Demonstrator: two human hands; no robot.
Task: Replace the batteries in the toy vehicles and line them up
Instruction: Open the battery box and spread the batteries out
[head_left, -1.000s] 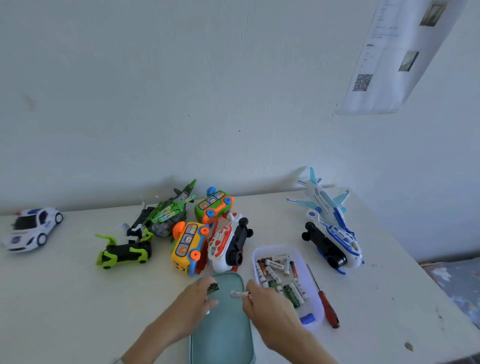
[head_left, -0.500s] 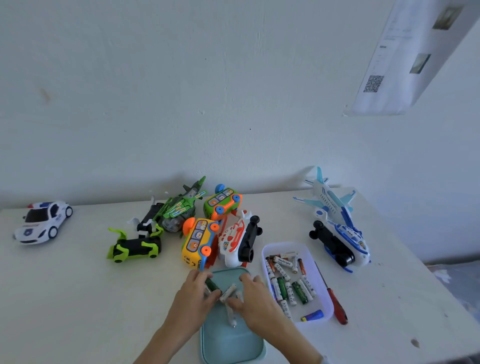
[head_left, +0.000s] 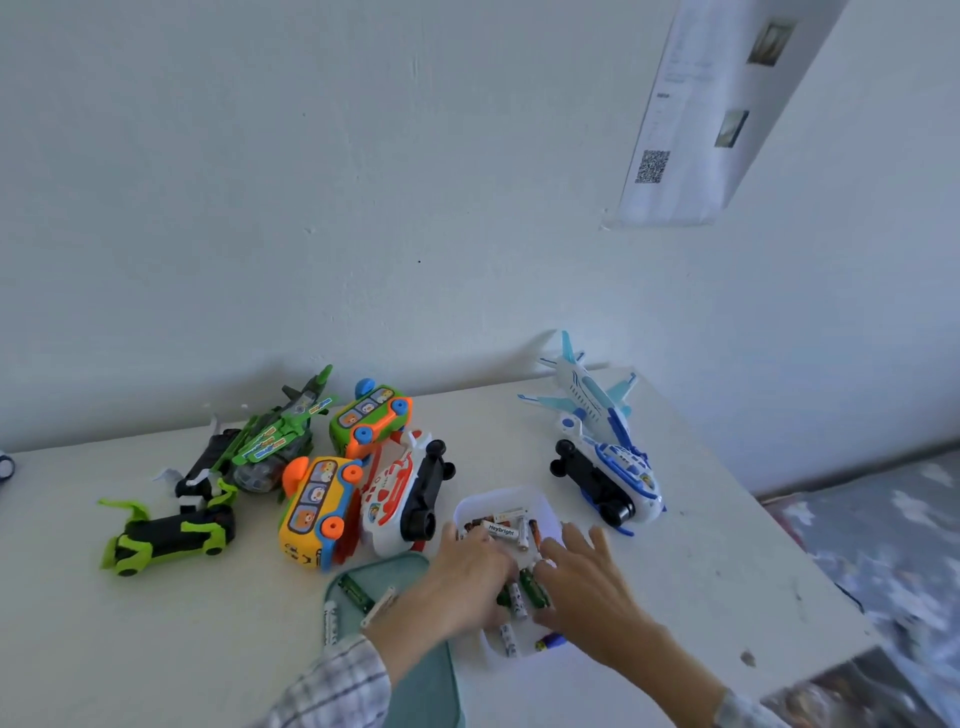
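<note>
Both hands reach into the white tray (head_left: 470, 508) of batteries (head_left: 524, 597) near the table's (head_left: 130, 639) front edge: the left hand (head_left: 467, 577) curls over them, its grip hidden, and the right hand (head_left: 587, 587) lies spread, fingers released. Three more batteries lie in the teal tray (head_left: 431, 680) just left. Beyond, toy vehicles (head_left: 317, 509) cluster on their sides, with a blue-white plane (head_left: 592, 400) to the right.

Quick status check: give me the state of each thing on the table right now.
Left hand: reaching into white tray.
Right hand: in the same tray, grip unclear.
Teal tray: holds three batteries.
Yellow bus: on its side.
Red-white plane: on its side.
Blue-white plane: on its side.
</note>
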